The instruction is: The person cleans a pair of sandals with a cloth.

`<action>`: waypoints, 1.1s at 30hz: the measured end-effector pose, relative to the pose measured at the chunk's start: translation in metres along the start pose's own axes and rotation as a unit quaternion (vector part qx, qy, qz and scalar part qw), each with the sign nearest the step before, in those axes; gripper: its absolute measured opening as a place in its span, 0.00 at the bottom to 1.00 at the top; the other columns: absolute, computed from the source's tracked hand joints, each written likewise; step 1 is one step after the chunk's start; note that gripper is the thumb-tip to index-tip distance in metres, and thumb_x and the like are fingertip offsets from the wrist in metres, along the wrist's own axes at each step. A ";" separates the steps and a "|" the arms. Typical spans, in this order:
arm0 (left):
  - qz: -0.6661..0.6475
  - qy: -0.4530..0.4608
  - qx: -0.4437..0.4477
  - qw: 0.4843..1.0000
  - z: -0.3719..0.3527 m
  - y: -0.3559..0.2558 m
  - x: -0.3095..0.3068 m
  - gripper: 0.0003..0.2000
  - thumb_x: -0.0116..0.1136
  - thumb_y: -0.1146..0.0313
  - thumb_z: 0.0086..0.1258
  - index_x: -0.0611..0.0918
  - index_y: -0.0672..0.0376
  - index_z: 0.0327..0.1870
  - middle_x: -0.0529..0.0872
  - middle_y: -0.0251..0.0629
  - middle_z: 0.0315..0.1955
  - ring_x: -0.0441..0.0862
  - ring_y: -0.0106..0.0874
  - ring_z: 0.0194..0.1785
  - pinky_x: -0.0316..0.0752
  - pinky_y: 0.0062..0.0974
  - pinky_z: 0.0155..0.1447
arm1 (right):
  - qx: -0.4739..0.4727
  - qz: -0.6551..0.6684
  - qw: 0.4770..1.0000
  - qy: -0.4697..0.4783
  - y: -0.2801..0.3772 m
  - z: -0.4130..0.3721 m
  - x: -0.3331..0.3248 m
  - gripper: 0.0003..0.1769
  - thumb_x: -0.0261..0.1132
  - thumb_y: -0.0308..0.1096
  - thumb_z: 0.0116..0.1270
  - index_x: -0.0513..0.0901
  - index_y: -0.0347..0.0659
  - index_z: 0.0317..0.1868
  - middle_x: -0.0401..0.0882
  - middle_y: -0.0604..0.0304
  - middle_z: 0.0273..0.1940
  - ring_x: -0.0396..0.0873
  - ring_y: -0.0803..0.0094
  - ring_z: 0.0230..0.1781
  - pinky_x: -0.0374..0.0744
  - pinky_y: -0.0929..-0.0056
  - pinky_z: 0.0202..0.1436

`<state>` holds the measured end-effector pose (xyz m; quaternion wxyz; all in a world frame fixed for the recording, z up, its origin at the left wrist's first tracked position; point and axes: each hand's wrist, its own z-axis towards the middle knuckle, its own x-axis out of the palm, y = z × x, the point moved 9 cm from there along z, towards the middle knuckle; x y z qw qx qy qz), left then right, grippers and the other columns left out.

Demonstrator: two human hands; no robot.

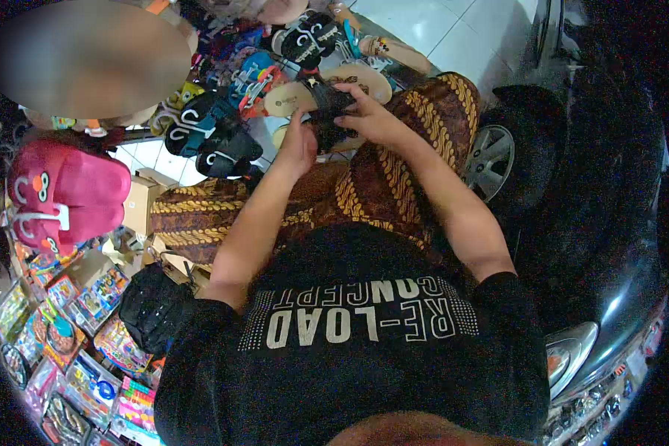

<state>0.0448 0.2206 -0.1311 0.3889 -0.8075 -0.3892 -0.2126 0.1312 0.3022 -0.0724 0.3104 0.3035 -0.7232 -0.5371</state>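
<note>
A sandal with a beige footbed (285, 99) and a dark strap (324, 98) is held up in front of my lap. My left hand (300, 146) grips it from the near side, with its fingertips at the footbed's edge. From the right, my right hand (372, 117) has its fingers curled about the dark strap. Below the strap there is another dark part, partly hidden between my hands. More sandals lie just beyond, among them a beige-soled one (379, 80) and a black pair on a white hanger (305, 41).
Pink sandals (89, 197) hang at the left, near a cardboard box (140, 201). Dark sandals (219, 137) are piled left of my hands. Packaged toys (97, 297) fill the lower left. A black car (602, 215) stands close on my right. Another person is at the upper left.
</note>
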 end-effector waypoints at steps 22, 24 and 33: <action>0.220 -0.108 -0.052 0.968 0.023 -0.004 0.020 0.18 0.49 0.77 0.67 0.76 0.64 0.58 0.81 0.40 0.51 0.81 0.32 0.47 0.79 0.27 0.47 | -0.181 -0.104 0.937 0.280 0.137 -0.064 -0.075 0.25 0.61 0.40 0.71 0.73 0.40 0.65 0.77 0.48 0.60 0.75 0.59 0.61 0.71 0.63 0.65; 0.139 -0.140 -0.008 0.980 0.032 -0.021 0.024 0.16 0.53 0.74 0.69 0.75 0.63 0.58 0.81 0.40 0.51 0.81 0.33 0.49 0.79 0.29 0.52 | -0.298 0.036 0.935 0.190 0.146 -0.069 -0.164 0.20 0.60 0.38 0.72 0.77 0.40 0.61 0.77 0.50 0.60 0.75 0.55 0.61 0.73 0.53 0.63; 0.168 -0.148 -0.131 0.966 -0.008 -0.030 -0.036 0.25 0.52 0.52 0.74 0.68 0.56 0.64 0.75 0.40 0.59 0.75 0.36 0.59 0.70 0.39 0.67 | 0.153 -0.228 0.938 -0.212 -0.251 0.114 -0.393 0.10 0.61 0.33 0.65 0.84 0.43 0.45 0.82 0.53 0.47 0.82 0.65 0.43 0.81 0.65 0.46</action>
